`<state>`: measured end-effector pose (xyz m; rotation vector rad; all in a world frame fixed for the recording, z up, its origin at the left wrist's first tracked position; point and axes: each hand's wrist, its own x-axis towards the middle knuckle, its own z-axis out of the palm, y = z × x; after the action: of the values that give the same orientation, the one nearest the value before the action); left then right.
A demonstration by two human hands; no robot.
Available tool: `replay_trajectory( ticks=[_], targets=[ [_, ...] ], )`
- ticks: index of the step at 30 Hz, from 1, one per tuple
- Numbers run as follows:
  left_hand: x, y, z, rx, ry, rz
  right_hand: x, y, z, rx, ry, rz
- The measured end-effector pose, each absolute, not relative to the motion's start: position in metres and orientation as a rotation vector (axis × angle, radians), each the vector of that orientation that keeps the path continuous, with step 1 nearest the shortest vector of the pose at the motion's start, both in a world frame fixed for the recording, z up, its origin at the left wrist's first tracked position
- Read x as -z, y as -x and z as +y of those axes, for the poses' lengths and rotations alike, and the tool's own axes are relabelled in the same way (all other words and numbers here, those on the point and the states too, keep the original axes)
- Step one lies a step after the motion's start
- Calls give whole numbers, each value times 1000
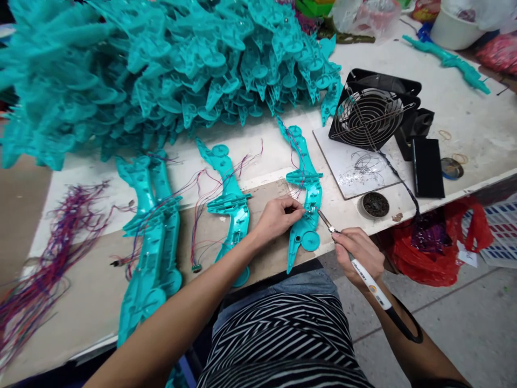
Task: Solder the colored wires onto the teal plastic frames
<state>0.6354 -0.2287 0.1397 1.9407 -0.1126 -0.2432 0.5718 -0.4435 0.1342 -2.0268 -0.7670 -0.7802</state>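
Note:
My right hand (357,256) grips a white-handled soldering iron (365,277), its metal tip against or very close to a teal plastic part (309,196). My left hand (280,218) is closed in a pinch at that part's left side, close to the iron's tip. Thin red and blue wires (299,143) run along the part toward those fingertips; what exactly they pinch is too small to tell. Left of my forearm lies another teal part (230,188) with wires across it and a small green circuit board (196,268). Two more teal parts (147,242) lie side by side farther left.
A large heap of teal parts (194,64) fills the back. To the right are a black fan (369,116) behind a white tile (347,175), a small round tin (375,205) and a black box (428,167). Bundled wires (72,237) lie left; a red bag (420,264) sits below the edge.

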Motion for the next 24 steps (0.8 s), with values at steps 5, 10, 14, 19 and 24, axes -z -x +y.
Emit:
replay_trajectory(
  ticks=[5,10,14,19,24],
  targets=[
    [-139,-636,-229,259,-1930,-97,-126,-577,-438,830,1996,-640],
    [-138,-637,-230,282,-1905,-99,-119,-586,-428,820,1943,-423],
    [-137,-637,-229,260,-1941,-124,-108,-589,-427,841,1930,-343],
    [-133,-639,-231,247,-1975,-142,-97,-586,-429,764,1831,-260],
    [-139,-625,-239,2,-2209,-205,-101,-599,-419,724,1928,-168]
  ],
)
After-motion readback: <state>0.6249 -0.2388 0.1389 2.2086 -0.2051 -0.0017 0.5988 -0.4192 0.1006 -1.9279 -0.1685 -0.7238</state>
